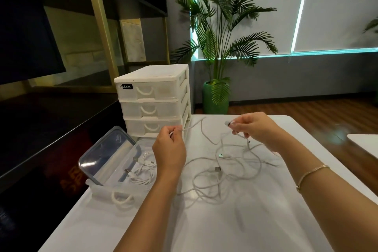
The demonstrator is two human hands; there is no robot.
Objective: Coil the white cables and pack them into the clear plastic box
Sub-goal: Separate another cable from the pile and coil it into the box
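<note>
Table (235, 221): smooth white, faintly glossy. Clear plastic box (122, 182): transparent, shiny. Drawer unit (153, 98): matt white plastic, translucent fronts. Cables (206, 186): white, matt; plug (221, 155) metal.

Both hands (208, 137) pinch a white cable (201, 129) above the table (245, 221).

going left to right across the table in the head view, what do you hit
clear plastic box with coiled cables inside → left hand pinching a white cable → loose tangle of white cables → right hand holding a cable end → bracelet on the right wrist
</note>
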